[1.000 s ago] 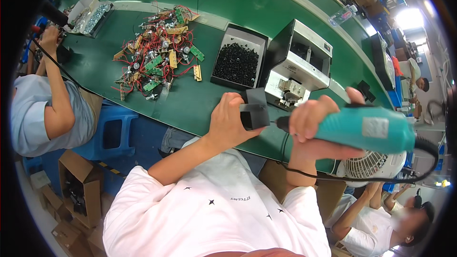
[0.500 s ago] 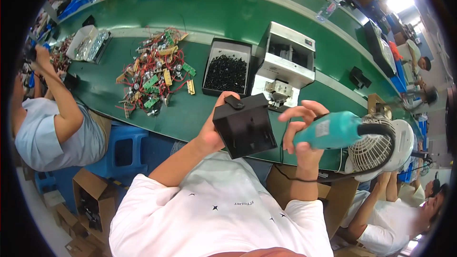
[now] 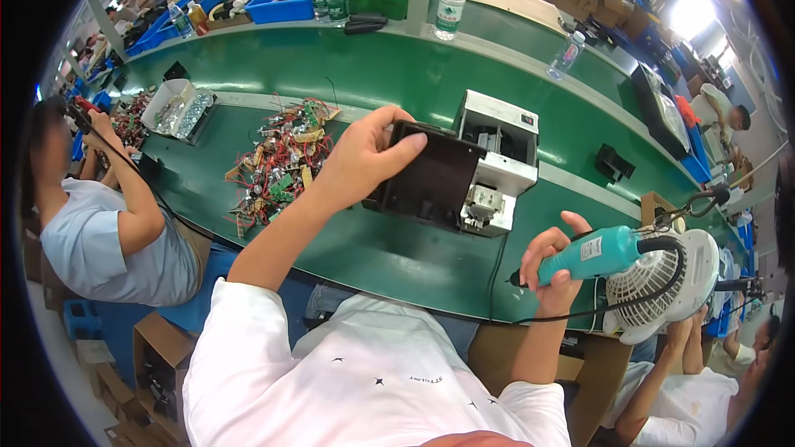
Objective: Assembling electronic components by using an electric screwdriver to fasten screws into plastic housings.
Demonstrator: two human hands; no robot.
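Note:
My left hand [image 3: 358,157] is closed on the edge of a black plastic housing [image 3: 435,178], thumb on its near face, and holds it up over the bench. The housing covers part of a white boxy machine [image 3: 520,172] with a small metal block [image 3: 486,205] at its front. Lower right, my right hand [image 3: 550,269] grips a teal electric screwdriver [image 3: 595,252]. The screwdriver's dark tip points left, apart from the housing, and its black cord bends round at the other end.
Left of the housing lies a heap of wired circuit boards [image 3: 281,167]. A white fan [image 3: 662,285] stands just beyond the screwdriver. On the shelf are bottles [image 3: 450,7] and blue bins [image 3: 281,8]. A black part [image 3: 614,163] sits back right. Co-workers sit on both sides.
My left hand has lifted the housing away from me, over where the tray of small black pieces showed. My right hand has lowered slightly with the screwdriver. My view has tilted up.

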